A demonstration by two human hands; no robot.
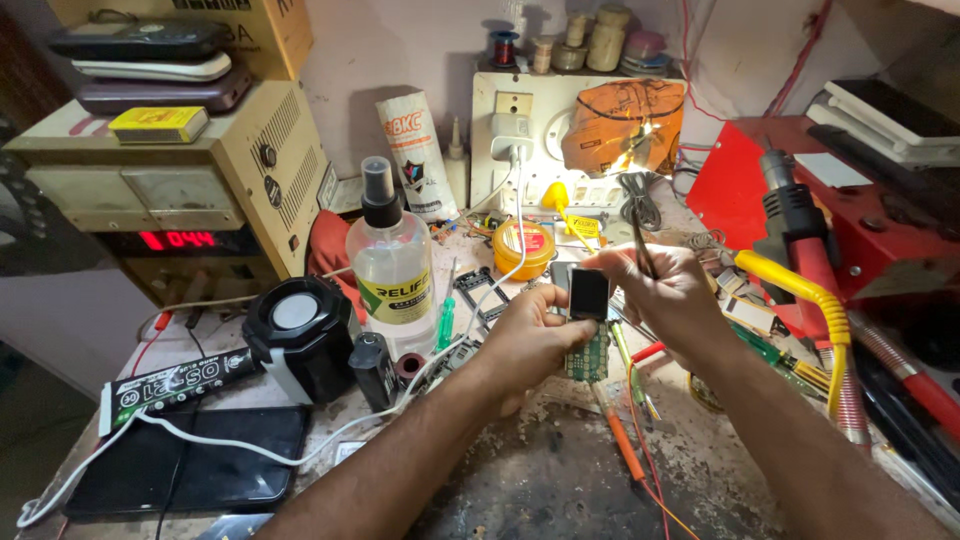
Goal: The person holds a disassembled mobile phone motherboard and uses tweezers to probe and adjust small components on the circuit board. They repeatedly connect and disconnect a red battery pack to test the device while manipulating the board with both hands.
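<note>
Head view, looking down on a cluttered workbench (560, 480). Left hand (530, 345) closed around a small green circuit board (587, 350) with a dark little screen (588, 295) on top, held upright above the middle of the bench. Right hand (672, 300) pinched shut on dark tweezers (641, 240), fingers touching the screen's upper edge (tweezer tips hidden behind the fingers, cannot tell what they touch). Just left of the board: clear spray bottle (392, 262) with black nozzle, green screwdriver (446, 318) beside it. Further left, near the bench's left edge: round black speaker (298, 335), long black tube (175, 385), dark phone (190, 465) lying flat at the front left corner with a white cable (230, 445) across it. Toward the back edge: yellow round tin (523, 245), white power strip (520, 130) against the wall. Right edge: red-and-black hot-air gun (795, 225), yellow hose (810, 295) curving down. Orange-handled tool (620, 445) lying on the bench below the board.
</note>
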